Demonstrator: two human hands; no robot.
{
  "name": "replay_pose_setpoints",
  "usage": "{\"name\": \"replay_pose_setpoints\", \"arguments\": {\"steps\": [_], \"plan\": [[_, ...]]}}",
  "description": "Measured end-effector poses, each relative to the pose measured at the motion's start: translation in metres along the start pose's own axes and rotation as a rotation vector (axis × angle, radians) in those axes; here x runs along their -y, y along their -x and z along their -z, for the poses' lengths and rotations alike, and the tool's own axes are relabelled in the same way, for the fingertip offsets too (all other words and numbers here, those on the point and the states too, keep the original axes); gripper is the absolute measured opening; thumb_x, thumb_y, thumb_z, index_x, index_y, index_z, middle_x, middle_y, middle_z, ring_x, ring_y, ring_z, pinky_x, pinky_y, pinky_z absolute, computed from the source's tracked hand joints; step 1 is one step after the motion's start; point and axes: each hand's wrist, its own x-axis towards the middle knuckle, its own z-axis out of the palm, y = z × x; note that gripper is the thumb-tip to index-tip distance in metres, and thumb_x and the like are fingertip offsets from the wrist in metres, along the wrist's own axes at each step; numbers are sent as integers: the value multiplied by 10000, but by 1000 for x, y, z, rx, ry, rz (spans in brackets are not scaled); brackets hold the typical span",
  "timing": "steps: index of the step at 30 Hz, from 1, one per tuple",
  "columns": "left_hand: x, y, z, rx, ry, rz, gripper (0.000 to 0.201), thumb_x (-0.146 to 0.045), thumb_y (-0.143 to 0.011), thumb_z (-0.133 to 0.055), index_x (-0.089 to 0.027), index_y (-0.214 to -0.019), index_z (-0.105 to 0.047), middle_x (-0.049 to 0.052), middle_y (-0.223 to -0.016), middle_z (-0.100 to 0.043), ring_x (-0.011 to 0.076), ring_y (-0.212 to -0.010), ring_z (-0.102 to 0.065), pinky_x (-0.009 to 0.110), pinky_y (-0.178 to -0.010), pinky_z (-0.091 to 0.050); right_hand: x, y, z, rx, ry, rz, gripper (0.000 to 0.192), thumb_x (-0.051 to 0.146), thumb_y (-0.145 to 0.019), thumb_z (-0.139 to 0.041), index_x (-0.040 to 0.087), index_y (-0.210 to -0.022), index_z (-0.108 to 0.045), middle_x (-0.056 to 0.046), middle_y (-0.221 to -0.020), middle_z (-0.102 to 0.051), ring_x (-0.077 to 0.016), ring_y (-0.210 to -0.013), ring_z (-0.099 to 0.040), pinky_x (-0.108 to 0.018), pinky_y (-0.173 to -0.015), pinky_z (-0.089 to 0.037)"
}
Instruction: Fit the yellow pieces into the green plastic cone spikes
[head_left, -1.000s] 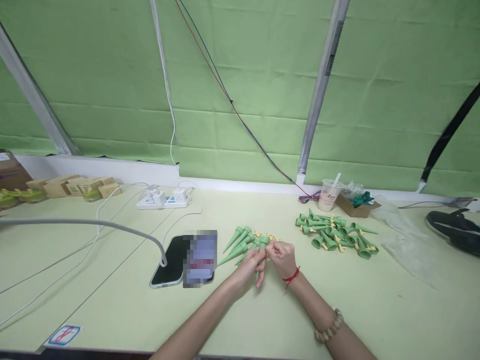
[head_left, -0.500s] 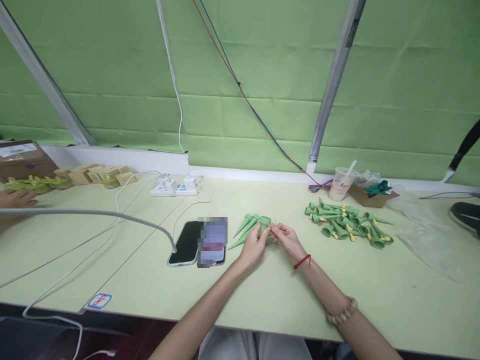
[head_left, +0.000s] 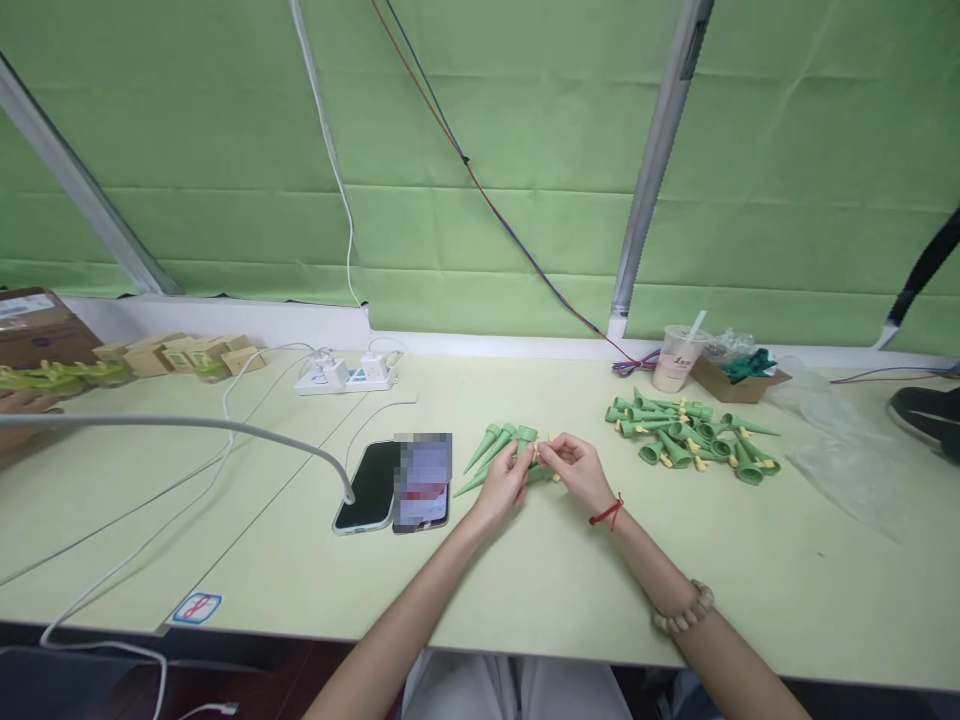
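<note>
My left hand [head_left: 504, 485] grips a green plastic cone spike [head_left: 525, 441] just above the pale green table [head_left: 525, 580]. My right hand [head_left: 576, 470], with a red string at its wrist, pinches a small yellow piece [head_left: 541, 446] against the top of that spike. A small group of green cone spikes [head_left: 491, 450] lies just behind my left hand, tips pointing toward me. A bigger pile of green spikes with yellow pieces [head_left: 690, 442] lies to the right of my hands.
Two phones [head_left: 394, 484] lie left of my hands, one on a grey cable [head_left: 187, 428]. A white power strip [head_left: 345, 374], a drink cup [head_left: 677, 360], a cardboard tray [head_left: 739, 375] and a plastic bag [head_left: 847, 440] stand along the back and right. Boxes [head_left: 150, 355] sit far left.
The view dropped and shifted, so the table's near edge now shows. My hands stayed together on the spike. Another person's hand showed at the far left half a second ago.
</note>
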Motion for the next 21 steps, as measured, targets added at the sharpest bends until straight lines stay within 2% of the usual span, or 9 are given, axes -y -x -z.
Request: {"name": "replay_pose_setpoints", "arguments": {"steps": [5,9,12,14,17,21], "plan": [[2,0,-4,-33,35,12,428,-615,-764,-400,-194,-708,-350,-114,-411,-246,31,-259,-248,175,-283,-166,-4,1,2,-35,165,147,250,418,-712,-626,171,-693,-592,-53,-745,-645,-175,-749,-618,-318,-748,-500],[2,1,-9,-82,112,28,451,-639,-754,-385,-194,-693,-349,-108,-433,-248,25,-281,-230,175,-290,-209,-6,2,3,-12,67,29,298,436,-691,-643,167,-807,-594,-69,-793,-658,-170,-708,-629,-313,-693,-524],[2,2,-11,-121,130,31,447,-634,-743,-415,-197,-684,-340,-102,-436,-254,26,-298,-222,182,-297,-193,-8,2,5,-11,17,-48,303,452,-682,-645,161,-748,-597,-65,-722,-657,-172,-664,-633,-320,-674,-529],[3,2,-11,-131,116,24,444,-628,-737,-433,-199,-677,-335,-97,-436,-261,29,-301,-232,189,-304,-178,-10,3,6,-26,26,-35,290,443,-666,-663,163,-714,-601,-61,-711,-653,-178,-681,-634,-330,-692,-529],[6,2,-12,-146,81,32,437,-627,-753,-402,-199,-686,-346,-93,-442,-276,36,-301,-243,200,-321,-185,-10,4,8,-40,73,49,268,419,-639,-695,169,-683,-610,-71,-802,-652,-189,-786,-630,-341,-764,-519],[9,1,-12,-186,-33,-7,434,-607,-777,-375,-184,-684,-414,-72,-460,-312,59,-368,-311,214,-385,-252,-8,5,6,2,53,-1,312,425,-657,-682,181,-842,-624,-82,-929,-652,-189,-848,-626,-334,-765,-526]]}}
